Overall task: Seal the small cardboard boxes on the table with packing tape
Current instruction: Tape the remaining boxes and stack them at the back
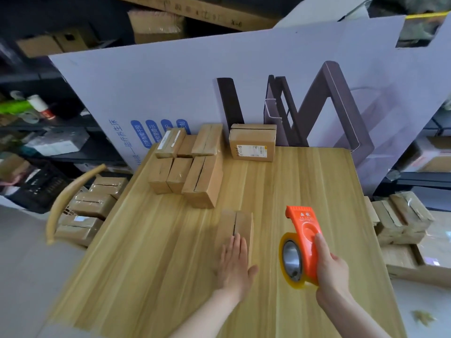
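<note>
Cardboard box (230, 222) lies on the table (158, 252). Straight fingers (237, 245) of the left hand (235, 263) rest flat on its near end. The right hand (332, 268) grips an orange tape holder (303, 236) just beside it.

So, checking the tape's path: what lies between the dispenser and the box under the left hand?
Nothing but bare table, by the head view: the tape dispenser in the right hand is apart from that box.
</note>
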The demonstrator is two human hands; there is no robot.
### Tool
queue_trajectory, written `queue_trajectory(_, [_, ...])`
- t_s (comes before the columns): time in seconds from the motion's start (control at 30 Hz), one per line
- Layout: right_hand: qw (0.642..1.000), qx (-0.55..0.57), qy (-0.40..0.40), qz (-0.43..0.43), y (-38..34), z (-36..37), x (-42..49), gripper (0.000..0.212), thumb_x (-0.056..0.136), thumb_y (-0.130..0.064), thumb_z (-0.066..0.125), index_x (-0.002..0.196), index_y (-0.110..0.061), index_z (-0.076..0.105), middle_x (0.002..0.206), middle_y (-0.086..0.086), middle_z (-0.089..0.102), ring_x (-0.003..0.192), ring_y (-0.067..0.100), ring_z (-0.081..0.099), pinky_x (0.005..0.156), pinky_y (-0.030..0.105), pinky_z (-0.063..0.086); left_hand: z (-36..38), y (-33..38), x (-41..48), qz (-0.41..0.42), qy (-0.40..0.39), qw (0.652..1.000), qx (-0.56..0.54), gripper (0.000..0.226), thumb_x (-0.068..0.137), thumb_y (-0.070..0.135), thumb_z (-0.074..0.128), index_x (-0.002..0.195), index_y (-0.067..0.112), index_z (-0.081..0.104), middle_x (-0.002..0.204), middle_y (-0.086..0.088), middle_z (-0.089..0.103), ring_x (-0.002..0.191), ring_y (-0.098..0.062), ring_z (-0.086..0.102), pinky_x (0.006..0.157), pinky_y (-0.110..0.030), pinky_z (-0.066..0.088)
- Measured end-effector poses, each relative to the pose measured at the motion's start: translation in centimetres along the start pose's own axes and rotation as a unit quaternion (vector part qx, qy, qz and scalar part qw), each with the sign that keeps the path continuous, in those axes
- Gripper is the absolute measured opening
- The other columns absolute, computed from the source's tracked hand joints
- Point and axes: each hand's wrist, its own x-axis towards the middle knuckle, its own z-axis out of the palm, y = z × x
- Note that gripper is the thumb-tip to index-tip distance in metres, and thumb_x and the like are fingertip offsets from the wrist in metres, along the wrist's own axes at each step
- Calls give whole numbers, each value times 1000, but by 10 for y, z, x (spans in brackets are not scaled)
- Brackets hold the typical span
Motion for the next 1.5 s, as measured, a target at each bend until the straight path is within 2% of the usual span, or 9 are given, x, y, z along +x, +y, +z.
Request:
queue_trajectory(0.1, [1000, -6, -9, 6, -3, 5, 12, 47, 88, -47, 62, 65, -7, 54, 65, 11, 52, 59, 24, 48, 56, 33, 37, 10, 10, 5, -17, 4, 1000, 20, 81, 83, 54, 18, 143, 2, 36, 153, -14, 29, 142, -28, 25, 112, -46, 26])
queue_trajectory(0.23, [1000, -8, -9, 12, -12, 18, 29, 48, 87, -49, 62, 71, -3, 59, 66, 13, 55, 60, 26, 51, 58, 33, 39, -11, 9, 36, -13, 20, 998, 51, 75, 100, 47, 24, 142, 3, -19, 152, -8, -26, 137, -21, -27, 115, -41, -11])
queue_trajectory(0.33, [1000, -9, 0, 9, -20, 31, 46, 50, 87, -49, 63, 76, -1, 63, 69, 14, 58, 63, 28, 53, 62, 35, 40, -28, -4, 80, -16, 65, 997, 35, 77, 100, 44, 32, 146, 5, -16, 155, -7, -23, 140, -22, -25, 114, -40, -14])
queue_trajectory(0.67, [997, 8, 66, -50, -98, 94, 125, 43, 89, -43, 63, 69, -5, 57, 67, 11, 54, 59, 23, 48, 56, 32, 36, -111, -22, 255, -15, 37, 998, -50, 75, 98, 53, 25, 150, 14, -12, 155, -7, -25, 143, -24, -25, 116, -46, -13])
queue_trajectory(0.77, [995, 24, 80, -58, -112, 108, 147, 43, 89, -44, 62, 70, -6, 57, 68, 10, 55, 60, 23, 49, 57, 32, 37, -140, -7, 294, 48, 110, 993, -20, 71, 99, 51, 27, 151, 18, -7, 157, -2, -20, 144, -21, -22, 118, -49, -9])
queue_trajectory(0.93, [990, 34, 118, -62, -114, 114, 170, 46, 88, -43, 64, 64, -6, 51, 64, 11, 49, 60, 26, 44, 57, 32, 32, -185, 30, 386, 141, 130, 981, 8, 77, 96, 52, 39, 153, 16, 1, 161, -4, -9, 147, -21, -14, 120, -49, -1])
queue_trajectory(1.17, [986, 31, 142, -86, -123, 103, 190, 46, 87, -43, 65, 64, -5, 55, 63, 12, 53, 63, 26, 47, 61, 32, 35, -178, 59, 466, 46, 69, 997, -5, 79, 93, 63, 22, 154, 16, 0, 161, -4, -9, 147, -23, -15, 117, -52, -9])
queue_trajectory(1.3, [979, 31, 145, -136, -145, 98, 202, 40, 88, -47, 62, 68, -12, 57, 46, -8, 51, 54, 17, 44, 57, 31, 34, -160, 66, 436, 138, 73, 988, 5, 85, 88, 66, 29, 154, 20, 1, 161, 2, -8, 147, -17, -15, 118, -49, -8])
queue_trajectory(1.5, [976, 59, 119, -175, -188, 108, 194, 36, 89, -48, 60, 76, -15, 54, 59, -2, 48, 53, 12, 42, 56, 26, 34, -116, 62, 332, 351, 46, 935, 20, 79, 88, 51, 43, 154, 21, 9, 162, 5, -1, 147, -12, -9, 119, -47, -6])
